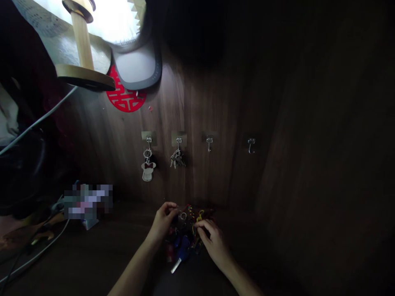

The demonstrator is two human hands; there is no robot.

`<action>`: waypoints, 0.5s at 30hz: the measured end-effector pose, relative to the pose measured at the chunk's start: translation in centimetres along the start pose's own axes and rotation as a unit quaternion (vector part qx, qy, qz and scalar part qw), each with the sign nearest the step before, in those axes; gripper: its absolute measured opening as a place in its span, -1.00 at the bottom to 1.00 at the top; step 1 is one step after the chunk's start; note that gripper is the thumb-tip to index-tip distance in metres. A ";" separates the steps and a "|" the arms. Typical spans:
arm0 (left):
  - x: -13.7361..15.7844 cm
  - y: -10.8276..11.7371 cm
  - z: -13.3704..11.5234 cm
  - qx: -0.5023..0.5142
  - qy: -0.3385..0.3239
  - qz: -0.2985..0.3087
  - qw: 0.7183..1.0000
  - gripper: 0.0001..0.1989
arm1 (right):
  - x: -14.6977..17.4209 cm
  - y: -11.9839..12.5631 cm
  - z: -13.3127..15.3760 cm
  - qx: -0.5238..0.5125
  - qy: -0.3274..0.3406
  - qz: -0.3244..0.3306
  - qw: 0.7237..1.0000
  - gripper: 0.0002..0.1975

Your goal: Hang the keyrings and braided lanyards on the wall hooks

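Holds the left hand and the right hand low over a dark tabletop, one on each side of a jumbled bunch of keys. Has the bunch lying in the gap between the hands, mostly nearer the body than the fingertips. Bends the left fingers inward, thumb and forefinger close together, just beside a small metal ring; cannot tell, in this dim light, whether gripping anything thin there. Curls the right fingers toward the bunch from the other side, tips at the edge of a yellow cord; cannot tell whether pinching or only touching. Shows, between the two sets of fingertips and slightly beyond, a colourful braided cord. Shows, below the fingers and between the wrists, a blue key head with a pale blade pointing down and left, beside a dim red piece.

Faces a wood-grained wall with four hooks in a row, well apart from the fingers. Displays on the leftmost hook a white keychain with a dark red bow, and on the next a cluster of metal keys.
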State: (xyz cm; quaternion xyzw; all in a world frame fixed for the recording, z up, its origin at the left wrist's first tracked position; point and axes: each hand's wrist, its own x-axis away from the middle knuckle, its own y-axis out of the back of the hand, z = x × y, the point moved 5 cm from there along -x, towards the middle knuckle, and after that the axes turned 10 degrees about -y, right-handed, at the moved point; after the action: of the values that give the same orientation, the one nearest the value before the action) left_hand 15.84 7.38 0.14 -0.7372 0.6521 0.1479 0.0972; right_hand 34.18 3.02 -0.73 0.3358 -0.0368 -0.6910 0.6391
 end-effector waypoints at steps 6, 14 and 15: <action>2.0 -4.4 0.1 0.197 0.076 0.013 0.977 -0.61 | -0.1 0.8 0.5 -0.070 -0.009 -0.041 0.997 -0.81; 4.2 -6.9 0.9 0.297 0.142 0.066 0.942 -0.60 | -0.3 1.5 1.2 -0.111 0.030 -0.061 0.991 -0.85; 4.4 -6.9 0.8 0.295 0.147 0.079 0.941 -0.62 | -0.3 1.4 1.1 -0.116 0.022 -0.060 0.991 -0.83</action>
State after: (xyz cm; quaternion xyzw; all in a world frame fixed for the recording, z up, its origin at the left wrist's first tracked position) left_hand 23.06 4.45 -2.44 -0.6351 0.7297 -0.1537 0.2012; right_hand 34.85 2.59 0.92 0.2760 0.0776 -0.7203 0.6317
